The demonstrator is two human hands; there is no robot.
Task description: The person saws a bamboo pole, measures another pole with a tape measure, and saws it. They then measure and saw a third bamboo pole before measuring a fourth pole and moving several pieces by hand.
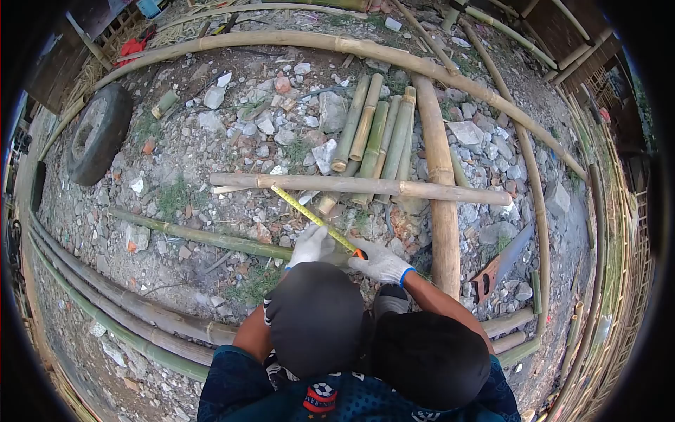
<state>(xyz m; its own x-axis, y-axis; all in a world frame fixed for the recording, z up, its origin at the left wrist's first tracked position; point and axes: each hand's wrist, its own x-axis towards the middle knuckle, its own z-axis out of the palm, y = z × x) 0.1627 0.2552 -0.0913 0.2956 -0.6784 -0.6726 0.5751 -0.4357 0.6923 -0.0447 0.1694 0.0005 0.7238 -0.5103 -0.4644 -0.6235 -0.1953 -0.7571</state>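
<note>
A yellow tape measure point(309, 216) is pulled out diagonally, its far end touching a bamboo pole point(337, 185) that lies crosswise in front of me. My right hand point(382, 264), in a white glove, is closed on the orange case of the tape measure. Beside the blade, my left hand point(311, 246), also gloved, is bent near its middle; its fingers are too small and covered to read. A green bamboo pole point(211, 238) runs on the ground by my left hand. Short bamboo pieces point(376, 126) lie beyond and partly under the crosswise pole.
A thick bamboo pole point(441, 155) lies lengthwise at the right of centre. A handsaw point(503, 264) rests on the rubble to the right. An old tyre point(100, 133) is at the upper left. Long poles point(140, 309) lie at lower left; an arched pole point(316, 41) crosses the far side.
</note>
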